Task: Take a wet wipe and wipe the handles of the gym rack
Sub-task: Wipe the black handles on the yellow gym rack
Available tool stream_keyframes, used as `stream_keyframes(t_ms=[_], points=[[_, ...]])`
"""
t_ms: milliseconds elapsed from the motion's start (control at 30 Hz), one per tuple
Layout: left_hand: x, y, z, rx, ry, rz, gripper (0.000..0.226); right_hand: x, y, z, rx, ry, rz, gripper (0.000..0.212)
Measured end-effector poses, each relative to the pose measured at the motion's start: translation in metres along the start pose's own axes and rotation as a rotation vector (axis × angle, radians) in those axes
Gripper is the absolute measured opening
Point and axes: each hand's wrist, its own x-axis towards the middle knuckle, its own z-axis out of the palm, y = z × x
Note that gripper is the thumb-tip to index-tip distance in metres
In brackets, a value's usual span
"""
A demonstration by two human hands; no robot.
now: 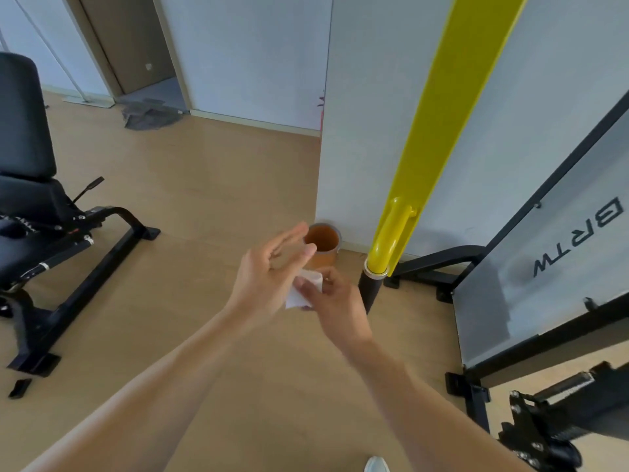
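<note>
A small white wet wipe (304, 291) is pinched between the thumb and fingers of my right hand (335, 303) in the middle of the view. My left hand (269, 272) hovers just left of it with its fingers straight and spread, its lower fingers touching the wipe's edge. To the right stands the yellow post of the gym rack (452, 83). A yellow curved arm comes off it and ends in a black handle grip (369, 289), a short way right of my right hand.
An orange tube-shaped container (321, 247) stands on the wooden floor behind my hands, by a white wall corner. A black weight bench (37, 206) fills the left side. A grey panel marked BRTW (544, 253) and black frame parts stand at the right.
</note>
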Motion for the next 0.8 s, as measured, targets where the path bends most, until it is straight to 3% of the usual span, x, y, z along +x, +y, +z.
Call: stream_keyframes(t_ms=[100,200,267,400,533,800], points=[[0.016,-0.013,-0.022,-0.128,0.006,-0.117,0.026,0.007,-0.022,0.014,0.062,0.047,-0.062,0.027],[0.031,-0.02,-0.029,-0.263,-0.089,-0.191,0.036,0.017,-0.032,0.024,0.179,0.047,-0.063,0.022],[0.048,-0.023,-0.031,-0.291,-0.125,-0.183,0.03,0.029,-0.036,0.029,0.253,0.08,-0.053,0.022],[0.101,-0.035,-0.035,-0.312,-0.139,-0.203,0.023,0.065,-0.041,0.041,0.552,0.324,0.071,0.023],[0.161,-0.034,-0.034,-0.31,-0.271,-0.194,0.022,0.093,-0.053,0.051,0.771,0.428,0.077,0.027],[0.263,0.01,-0.012,-0.328,-0.58,-0.03,0.009,0.136,-0.105,0.065,0.797,0.807,-0.123,0.028]])
